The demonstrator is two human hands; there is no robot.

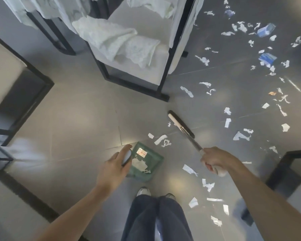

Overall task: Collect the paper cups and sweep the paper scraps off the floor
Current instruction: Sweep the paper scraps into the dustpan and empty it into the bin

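Grey tiled floor (pixel 76 119), paper scraps (pixel 240 136) strewn mostly to the right. Green dustpan (pixel 146 164) near the feet, scraps inside. Broom (pixel 181 126) head down among scraps. Right hand (pixel 215 160) fingers wrapped round the broom handle; left hand (pixel 115 164) fingers curled round the dustpan's handle.

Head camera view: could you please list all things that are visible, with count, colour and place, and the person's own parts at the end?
dustpan: one, green, on the floor in front of the feet, with some scraps inside
broom: one, dark head with pale top and metal handle, head on the floor right of the dustpan
paper scraps: many, white, scattered over the floor, mostly on the right
paper cups: two seem visible, blue and white, crushed, far right among the scraps
chair: one, black frame with pale seat, upper centre
cloth: one, white, crumpled on the chair seat
left hand: grips the dustpan handle
right hand: grips the broom handle
legs: two, dark trousers, bottom centre
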